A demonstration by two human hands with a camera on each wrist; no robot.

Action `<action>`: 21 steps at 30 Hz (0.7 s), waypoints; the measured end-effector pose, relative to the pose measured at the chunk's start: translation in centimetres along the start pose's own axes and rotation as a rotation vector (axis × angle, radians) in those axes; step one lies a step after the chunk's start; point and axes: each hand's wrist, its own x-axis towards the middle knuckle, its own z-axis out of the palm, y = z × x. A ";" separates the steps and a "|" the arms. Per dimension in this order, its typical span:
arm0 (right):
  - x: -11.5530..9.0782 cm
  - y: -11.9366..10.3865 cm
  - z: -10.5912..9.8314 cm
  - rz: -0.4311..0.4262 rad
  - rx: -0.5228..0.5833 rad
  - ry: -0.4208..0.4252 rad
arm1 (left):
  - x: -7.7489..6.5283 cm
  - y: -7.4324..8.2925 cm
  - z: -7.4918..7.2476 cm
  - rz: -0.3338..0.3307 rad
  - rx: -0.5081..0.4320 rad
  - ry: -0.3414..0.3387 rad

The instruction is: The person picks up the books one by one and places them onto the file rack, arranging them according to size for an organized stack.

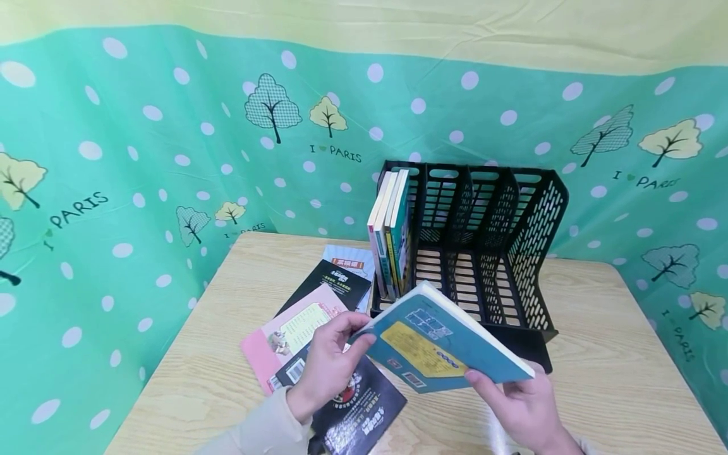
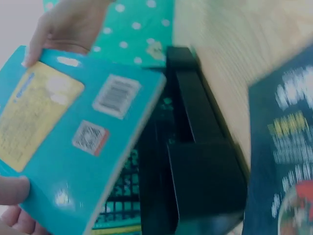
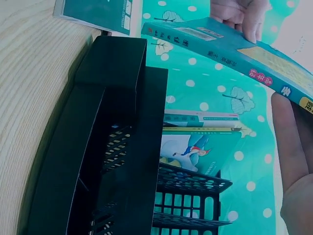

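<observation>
A teal book (image 1: 429, 357) with a yellow panel on its cover is held tilted in front of the black file rack (image 1: 548, 253). At its left corner my left hand (image 1: 330, 363) pinches it between thumb and fingers. My right hand (image 1: 526, 404) grips the lower right edge, thumb on the cover. In the left wrist view a barcode shows on the book (image 2: 63, 181); the right wrist view shows its lettered spine (image 3: 215, 56). Several thin books (image 1: 389, 240) stand upright in the rack's leftmost compartment. The other compartments hold nothing visible.
Left of the rack lie overlapping books on the wooden table (image 1: 188, 354): a black one (image 1: 370, 392) in front, a pink one (image 1: 307, 322), another black one (image 1: 335, 284) and a pale blue one (image 1: 364, 258). A green patterned curtain (image 1: 170, 126) hangs behind.
</observation>
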 end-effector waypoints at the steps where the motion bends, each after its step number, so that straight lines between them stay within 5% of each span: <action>1: 0.1 -0.1 0.1 -0.025 0.000 0.003 | -0.1 -0.1 -0.1 0.018 0.023 -0.004; 7: 0.4 -0.5 0.4 -0.075 -0.013 0.019 | -0.2 -0.6 -1.1 0.072 0.179 -0.021; 21: 1.3 -0.6 -0.5 -0.230 -0.053 0.103 | -1.3 -1.6 -5.8 -0.022 0.453 -0.081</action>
